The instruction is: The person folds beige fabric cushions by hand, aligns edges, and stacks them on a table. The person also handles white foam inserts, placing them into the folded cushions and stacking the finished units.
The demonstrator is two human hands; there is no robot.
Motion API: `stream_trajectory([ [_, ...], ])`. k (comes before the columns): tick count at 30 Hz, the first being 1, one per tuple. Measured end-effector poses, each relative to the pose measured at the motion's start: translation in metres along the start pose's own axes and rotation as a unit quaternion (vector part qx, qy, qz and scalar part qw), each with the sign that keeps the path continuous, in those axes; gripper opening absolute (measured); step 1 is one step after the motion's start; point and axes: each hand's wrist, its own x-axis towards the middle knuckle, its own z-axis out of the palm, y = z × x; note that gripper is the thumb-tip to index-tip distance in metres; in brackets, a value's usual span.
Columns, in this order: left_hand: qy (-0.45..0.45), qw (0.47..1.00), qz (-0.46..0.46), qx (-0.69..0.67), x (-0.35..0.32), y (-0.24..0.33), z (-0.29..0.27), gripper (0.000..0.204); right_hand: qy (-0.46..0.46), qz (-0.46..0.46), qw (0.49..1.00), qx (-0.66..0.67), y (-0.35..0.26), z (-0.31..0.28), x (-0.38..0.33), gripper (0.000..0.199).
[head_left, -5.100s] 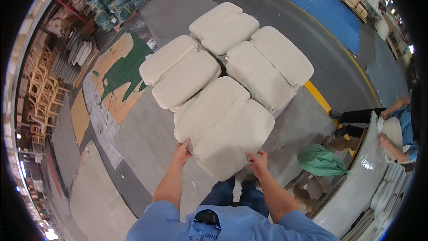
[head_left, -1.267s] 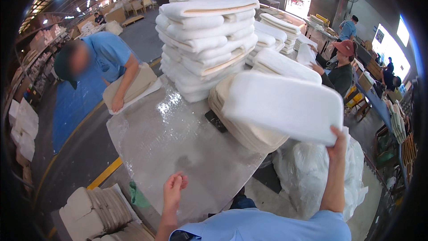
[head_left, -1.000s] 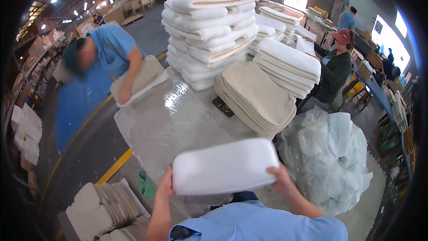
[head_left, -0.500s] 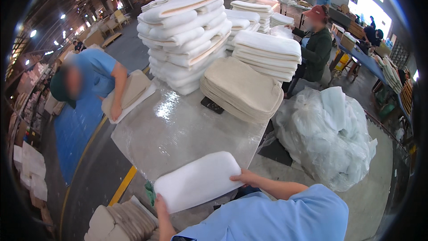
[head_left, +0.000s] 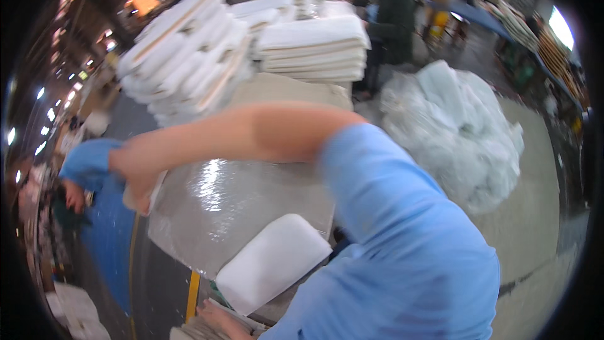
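A white rectangular pad [head_left: 274, 264] with rounded corners lies flat at the near edge of the plastic-covered table, apart from both hands. My left hand [head_left: 220, 320] is low beside it, its fingers bent over the edge of a stack of folded beige cloth pieces [head_left: 189, 332]. My right arm stretches across the table to the far left. There my right hand [head_left: 139, 176] is smeared by motion, close to the co-worker's blue sleeve [head_left: 94, 162]. A pale beige edge shows under that hand; whether I grip it is unclear.
Tall piles of white pads [head_left: 189, 56] and a lower white pile [head_left: 314, 47] stand at the back. A beige stack [head_left: 296, 85] is partly behind my arm. A big plastic bag [head_left: 453, 132] sits on the right. Another person [head_left: 393, 22] sits beyond the piles.
Both hands have let go of the white pad, which now lies on the table. My right arm has swung far left; my left hand has dropped to the beige stack. The view has shifted.
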Motion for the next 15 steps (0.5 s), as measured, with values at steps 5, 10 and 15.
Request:
stream_trajectory([
  [5, -0.003, 0.996, -0.055, -0.07, -0.019, 0.004, -0.006, 0.068, 0.037, -0.131, 0.988, -0.078, -0.043, -0.048, 0.096, 0.053],
  [10, -0.036, 0.993, -0.055, -0.093, -0.033, 0.005, 0.001, 0.064, 0.013, -0.129, 0.987, -0.094, -0.035, -0.06, 0.099, 0.047],
  [15, -0.046, 0.991, -0.061, -0.109, -0.057, -0.004, 0.0, 0.061, 0.011, -0.142, 0.984, -0.109, -0.028, -0.071, 0.114, 0.043],
])
